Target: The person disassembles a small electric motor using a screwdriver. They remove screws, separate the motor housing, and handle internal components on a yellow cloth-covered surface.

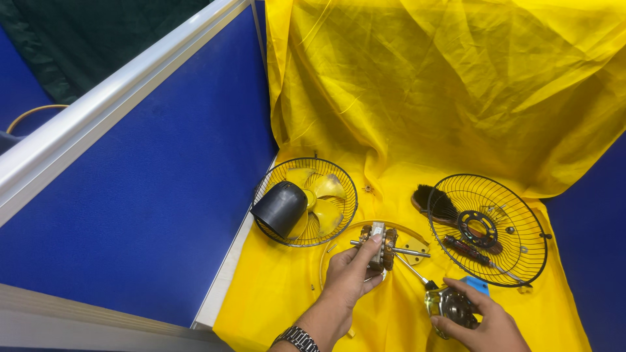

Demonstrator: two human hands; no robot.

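A: Status on hands?

B: Left hand (pixel 352 270) clamped on the motor core (pixel 380 246), fingers round its winding stack, shaft sticking out to the right. It sits over the yellow ring (pixel 339 244), centre of the yellow cloth (pixel 391 313). Right hand (pixel 482 319) gripping the metal motor housing (pixel 450 305), closed round it, low right. Screwdriver (pixel 414 270) lies btwn the two, apart from both hands afaict.

A: Step?

B: Looks like mid-teardown or rebuild of the fan motor, core and housing separate. Can't tell which direction.

A: Next move needs?

B: IMO if they mate, shaft has to line up w/ the housing bore; both grips must stay firm.

A: Rest?

B: Left guard (pixel 305 202) holds the yellow blade (pixel 323 195) and a black cap (pixel 279 208). Right guard (pixel 488 229) holds a brush (pixel 433 201), black ring (pixel 476 227).
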